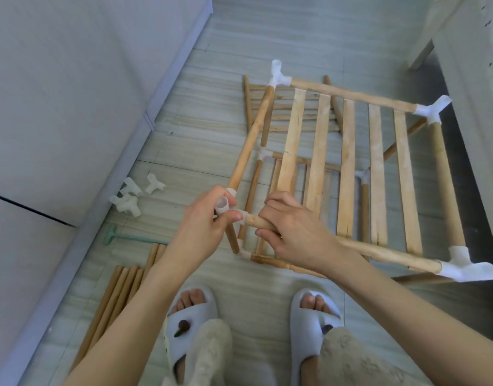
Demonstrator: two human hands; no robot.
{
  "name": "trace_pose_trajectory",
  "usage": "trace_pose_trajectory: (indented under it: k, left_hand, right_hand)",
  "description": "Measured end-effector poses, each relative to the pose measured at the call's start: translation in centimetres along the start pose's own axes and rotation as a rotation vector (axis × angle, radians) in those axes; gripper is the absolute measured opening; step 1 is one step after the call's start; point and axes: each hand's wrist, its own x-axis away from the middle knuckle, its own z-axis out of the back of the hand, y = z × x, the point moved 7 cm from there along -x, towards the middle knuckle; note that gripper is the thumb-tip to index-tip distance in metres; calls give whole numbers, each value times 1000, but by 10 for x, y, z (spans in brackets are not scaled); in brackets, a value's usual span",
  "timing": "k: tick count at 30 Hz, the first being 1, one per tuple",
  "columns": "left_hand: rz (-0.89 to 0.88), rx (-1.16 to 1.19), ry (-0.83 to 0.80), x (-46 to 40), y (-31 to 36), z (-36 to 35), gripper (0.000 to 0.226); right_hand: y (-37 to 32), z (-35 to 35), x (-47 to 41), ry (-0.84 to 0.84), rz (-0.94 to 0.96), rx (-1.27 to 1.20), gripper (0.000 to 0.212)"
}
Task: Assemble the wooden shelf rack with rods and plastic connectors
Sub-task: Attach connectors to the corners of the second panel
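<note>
step in hand: seating the near-left corner of the upper shelf frame; judged a joining step, with the other three corners already capped.
left hand [205, 218]: fingers and thumb curled round the corner connector [222, 205], a translucent white plastic piece whose open socket faces up.
right hand [291, 228]: fingers wrapped round the front rod [378, 253], close to the end that meets the connector; whether that end is fully seated cannot be told, since the thumb covers the joint.
side rod [253, 135]: runs from the held connector away to the far-left connector [278, 73].
shelf frame: raised above the floor, its slats [348, 168] spanning front to back; right corners closed by the far-right connector [433, 108] and the near-right connector [467, 267].
lower tier [281, 160]: a second slatted frame lying beneath, partly hidden.
spare parts: loose connectors [129, 197] on the floor to the left, a bundle of spare rods [120, 293] near the left foot, a green tool [120, 238] beside them.
next move calls for: pushing rod and socket together along one axis, hands opposed, without twisting the side rod out of its socket; then an upright rod for the open socket.
risk: a skewed push may bind the rod or pop a neighbouring joint.
</note>
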Motion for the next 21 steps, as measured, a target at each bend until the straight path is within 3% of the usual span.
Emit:
trace_pose_trajectory:
  k: [15,19,21]
  left_hand:
    - [-66,-89,39,1,5,-14,22]
    - [-13,26,-1,5,6,-17,16]
    - [91,284,-46,8,3,-21,30]
  right_hand:
    - [6,-3,-2,64,3,-6,21]
    - [10,7,7,134,41,-43,22]
    - [17,19,17,237,4,-141,26]
